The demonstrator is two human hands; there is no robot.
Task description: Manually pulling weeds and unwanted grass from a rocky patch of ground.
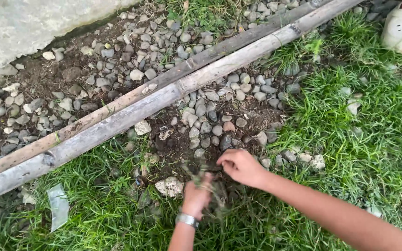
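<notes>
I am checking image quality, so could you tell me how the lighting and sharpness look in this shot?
Head view: soft, even daylight, no hard shadows or glare; pebbles and bamboo poles are sharp; the left hand and the grass tuft it grips are motion-blurred; the right hand is sharper.

Only one bit of packaging near me: a clear plastic wrapper [58, 206] (crumpled, see-through) in the grass, lower left.

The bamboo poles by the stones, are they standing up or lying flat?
Lying flat. Both bamboo poles rest side by side on the ground, running diagonally across stones and grass.
</notes>
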